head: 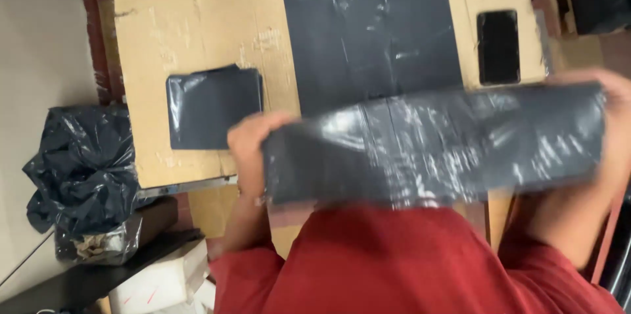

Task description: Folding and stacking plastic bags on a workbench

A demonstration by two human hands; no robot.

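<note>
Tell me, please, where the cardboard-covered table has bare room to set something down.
The brown cardboard tabletop is bare in its upper left, above the small folded dark plastic stack and left of the large flat dark plastic sheet. A narrower strip lies around the black phone. The near edge is crowded by both hands holding a folded dark plastic bag.

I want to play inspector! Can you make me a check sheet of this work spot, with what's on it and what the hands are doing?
Surface: cardboard sheet covers the table, worn and creased.
Job's things: long dark plastic bag held stretched between both hands, blurred; a flat dark sheet lies behind it.
Clutter: folded bag pile on the cardboard; black phone lying flat, screen dark.
Grippers: left hand grips the bag's left end; right hand grips its right end.
Cables: nothing seen.
Surroundings: crumpled black sack left of the table, white boxes below, pale floor.
</note>
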